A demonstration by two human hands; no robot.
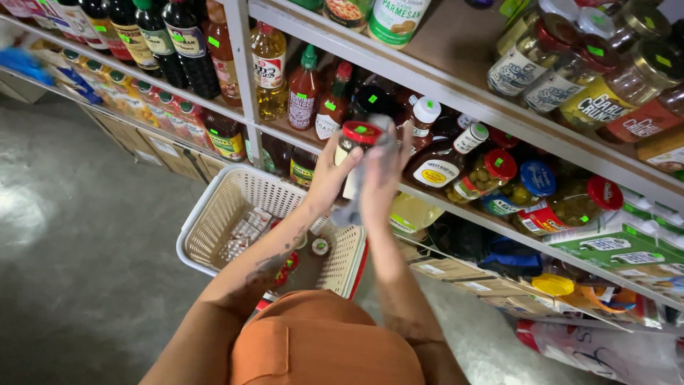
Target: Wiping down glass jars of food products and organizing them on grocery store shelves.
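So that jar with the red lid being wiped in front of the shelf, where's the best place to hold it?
Probably around the glass body just below the red lid, coming from the left side, as the left hand does. The jar stands upright and looks round, so fingers can wrap its side. The right hand presses a grey cloth over the other side, so that side is taken.
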